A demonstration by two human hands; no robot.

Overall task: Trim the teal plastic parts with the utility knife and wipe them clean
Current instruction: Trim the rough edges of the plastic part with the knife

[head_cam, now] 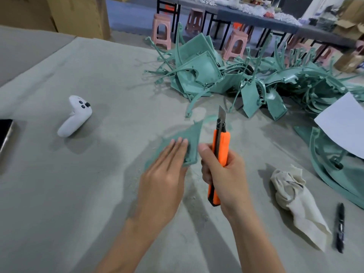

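A flat teal plastic part (pixel 192 134) lies on the grey cloth-covered table (pixel 78 174) in the middle. My left hand (pixel 163 174) presses on it with straight fingers. Just to its right, my right hand (pixel 220 174) grips an orange utility knife (pixel 220 146) with the blade out and pointing away from me, beside the part's right edge. A crumpled beige cloth (pixel 295 198) lies to the right of the knife hand. A big heap of teal plastic parts (pixel 236 75) fills the far right of the table.
A white game controller (pixel 75 115) lies at the left, with a dark phone (pixel 6 133) at the left edge. A black pen (pixel 340 227) lies right of the cloth. A white sheet (pixel 342 123) rests on teal parts at the right. Pink stools (pixel 161 30) stand beyond the table.
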